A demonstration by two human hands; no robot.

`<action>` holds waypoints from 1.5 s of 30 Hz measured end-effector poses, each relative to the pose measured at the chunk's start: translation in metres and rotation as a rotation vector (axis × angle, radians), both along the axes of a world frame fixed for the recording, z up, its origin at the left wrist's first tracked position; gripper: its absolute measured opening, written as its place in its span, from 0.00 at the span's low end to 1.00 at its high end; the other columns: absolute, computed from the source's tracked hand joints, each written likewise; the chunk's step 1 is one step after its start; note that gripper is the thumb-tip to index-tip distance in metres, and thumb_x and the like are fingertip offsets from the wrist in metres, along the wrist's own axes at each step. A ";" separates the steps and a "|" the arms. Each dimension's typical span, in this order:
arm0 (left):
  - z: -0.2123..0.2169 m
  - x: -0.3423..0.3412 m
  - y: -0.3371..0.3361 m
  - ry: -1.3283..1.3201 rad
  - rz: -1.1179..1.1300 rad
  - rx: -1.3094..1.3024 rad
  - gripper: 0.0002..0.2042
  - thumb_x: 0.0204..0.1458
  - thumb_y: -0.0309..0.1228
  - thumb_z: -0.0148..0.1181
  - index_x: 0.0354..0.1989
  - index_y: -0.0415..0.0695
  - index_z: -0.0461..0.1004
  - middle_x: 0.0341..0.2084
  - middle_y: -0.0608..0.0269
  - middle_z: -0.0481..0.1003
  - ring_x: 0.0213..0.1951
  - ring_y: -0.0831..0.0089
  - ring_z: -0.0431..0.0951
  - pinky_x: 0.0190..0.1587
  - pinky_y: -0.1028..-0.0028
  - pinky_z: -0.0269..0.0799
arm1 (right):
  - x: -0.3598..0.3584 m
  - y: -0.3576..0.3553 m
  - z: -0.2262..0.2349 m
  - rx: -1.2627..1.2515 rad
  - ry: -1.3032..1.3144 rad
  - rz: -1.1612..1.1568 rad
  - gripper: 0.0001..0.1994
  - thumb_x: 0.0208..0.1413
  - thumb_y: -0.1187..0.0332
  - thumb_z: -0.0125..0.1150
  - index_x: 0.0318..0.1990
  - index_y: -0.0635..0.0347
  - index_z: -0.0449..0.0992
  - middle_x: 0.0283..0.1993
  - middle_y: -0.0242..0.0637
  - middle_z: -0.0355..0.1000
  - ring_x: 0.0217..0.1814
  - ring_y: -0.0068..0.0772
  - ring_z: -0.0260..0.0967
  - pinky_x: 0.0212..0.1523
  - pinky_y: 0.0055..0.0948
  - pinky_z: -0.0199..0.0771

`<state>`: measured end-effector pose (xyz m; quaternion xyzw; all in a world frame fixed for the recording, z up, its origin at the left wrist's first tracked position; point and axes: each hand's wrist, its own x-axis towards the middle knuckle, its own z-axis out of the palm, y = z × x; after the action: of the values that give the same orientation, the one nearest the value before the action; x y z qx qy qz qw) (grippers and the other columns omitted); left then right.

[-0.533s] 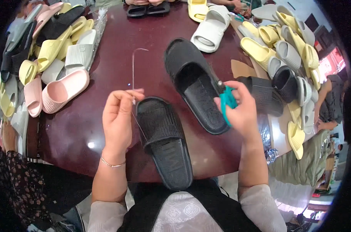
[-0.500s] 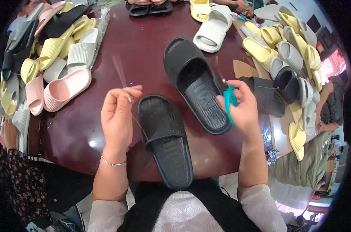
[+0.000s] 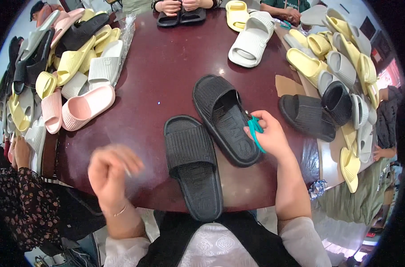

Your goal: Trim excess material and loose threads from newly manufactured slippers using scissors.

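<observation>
Two black ribbed slide slippers lie side by side on the table before me. The left slide (image 3: 191,153) reaches over the table's near edge, and the right slide (image 3: 222,104) slants beside it, touching or nearly touching. My right hand (image 3: 271,138) is closed around teal-handled thread snips (image 3: 256,131), over the right slide's outer edge; a metal tip shows, but most of the blades are hidden. My left hand (image 3: 113,171) hangs to the left of the slides, apart from them, its bent fingers smeared by motion.
On the left, slippers (image 3: 89,107) in pink, yellow, grey and black are heaped; another heap (image 3: 340,66) covers the right side. One black slide (image 3: 307,113) lies near my right hand. White slippers (image 3: 251,40) stand farther off. Across the table, another person's hands (image 3: 180,6) hold black slippers.
My left hand has pulled away from the left slide, down and to the left. The right slide is now lower and nearer its mate. The snips remain in my right hand.
</observation>
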<state>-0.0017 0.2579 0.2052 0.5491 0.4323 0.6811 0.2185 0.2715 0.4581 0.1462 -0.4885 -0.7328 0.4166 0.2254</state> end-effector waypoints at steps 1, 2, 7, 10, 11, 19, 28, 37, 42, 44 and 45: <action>0.000 0.002 -0.014 0.075 -0.045 -0.121 0.10 0.53 0.33 0.55 0.25 0.42 0.66 0.19 0.59 0.71 0.23 0.67 0.72 0.27 0.70 0.67 | 0.002 0.001 -0.002 -0.040 0.053 -0.021 0.18 0.45 0.72 0.66 0.44 0.63 0.68 0.27 0.32 0.72 0.30 0.16 0.66 0.32 0.20 0.66; 0.000 0.002 -0.028 0.151 -0.089 -0.242 0.10 0.51 0.32 0.57 0.23 0.41 0.67 0.17 0.59 0.71 0.22 0.65 0.72 0.26 0.69 0.67 | 0.004 0.003 -0.004 -0.079 0.106 -0.042 0.19 0.45 0.71 0.66 0.44 0.64 0.68 0.26 0.34 0.73 0.30 0.18 0.67 0.32 0.21 0.67; -0.012 -0.013 -0.078 0.758 -0.167 -0.678 0.06 0.42 0.27 0.60 0.20 0.40 0.70 0.18 0.58 0.72 0.24 0.60 0.74 0.27 0.68 0.69 | -0.001 -0.001 0.000 -0.149 0.353 -0.087 0.18 0.46 0.71 0.66 0.45 0.63 0.68 0.28 0.32 0.73 0.30 0.18 0.67 0.32 0.21 0.67; -0.022 -0.012 -0.110 0.973 -0.047 -0.849 0.04 0.39 0.27 0.60 0.21 0.42 0.72 0.19 0.57 0.72 0.25 0.58 0.74 0.28 0.65 0.69 | -0.010 -0.018 0.014 -0.157 0.507 -0.011 0.20 0.45 0.74 0.65 0.47 0.63 0.66 0.34 0.27 0.70 0.33 0.16 0.65 0.37 0.19 0.66; -0.027 -0.012 -0.115 1.005 -0.019 -0.921 0.04 0.39 0.28 0.60 0.22 0.42 0.73 0.19 0.56 0.73 0.25 0.57 0.74 0.28 0.64 0.69 | -0.010 -0.024 0.016 -0.147 0.511 -0.004 0.20 0.45 0.74 0.65 0.47 0.63 0.66 0.34 0.27 0.70 0.33 0.16 0.65 0.37 0.19 0.66; -0.107 -0.023 -0.167 1.384 0.111 -1.121 0.05 0.41 0.35 0.59 0.25 0.49 0.75 0.19 0.56 0.73 0.25 0.57 0.74 0.27 0.62 0.69 | -0.019 -0.056 0.024 -0.326 0.530 0.243 0.23 0.43 0.74 0.67 0.49 0.62 0.66 0.37 0.29 0.69 0.37 0.15 0.64 0.41 0.20 0.66; -0.019 -0.003 -0.114 0.321 0.007 -0.972 0.25 0.44 0.36 0.63 0.52 0.42 0.67 0.34 0.53 0.76 0.34 0.61 0.77 0.36 0.70 0.72 | -0.042 -0.091 0.025 -0.146 0.613 0.218 0.24 0.47 0.75 0.65 0.50 0.61 0.60 0.36 0.29 0.67 0.35 0.15 0.63 0.39 0.19 0.65; -0.031 0.063 -0.038 -0.541 0.334 -0.325 0.35 0.47 0.21 0.53 0.65 0.44 0.46 0.54 0.52 0.63 0.48 0.63 0.70 0.47 0.68 0.69 | -0.049 -0.126 -0.006 -0.440 0.615 0.519 0.24 0.51 0.76 0.60 0.53 0.61 0.55 0.42 0.37 0.68 0.40 0.19 0.65 0.42 0.22 0.67; -0.037 0.022 -0.025 -0.619 0.458 -0.327 0.33 0.48 0.16 0.46 0.65 0.44 0.47 0.54 0.52 0.63 0.47 0.65 0.71 0.50 0.70 0.67 | -0.060 -0.101 -0.020 -0.059 0.754 0.196 0.21 0.56 0.74 0.54 0.55 0.59 0.53 0.43 0.43 0.70 0.42 0.26 0.69 0.38 0.23 0.70; -0.037 0.020 -0.008 -0.590 0.371 -0.469 0.33 0.47 0.15 0.45 0.65 0.43 0.47 0.54 0.52 0.63 0.47 0.67 0.71 0.50 0.72 0.66 | -0.053 -0.084 -0.011 -0.234 0.790 0.168 0.20 0.57 0.73 0.53 0.54 0.59 0.54 0.41 0.43 0.70 0.40 0.28 0.70 0.34 0.22 0.70; -0.039 0.016 -0.006 -0.595 0.382 -0.471 0.33 0.47 0.15 0.45 0.65 0.43 0.47 0.54 0.52 0.63 0.47 0.67 0.71 0.50 0.72 0.66 | -0.051 -0.075 -0.007 -0.390 0.835 0.136 0.19 0.57 0.73 0.52 0.54 0.59 0.54 0.39 0.44 0.70 0.39 0.29 0.70 0.31 0.22 0.70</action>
<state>0.0148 0.2518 0.1658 0.1737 0.5882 0.7206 0.3233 0.2201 0.3831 0.1395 -0.2632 -0.5178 0.7214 0.3772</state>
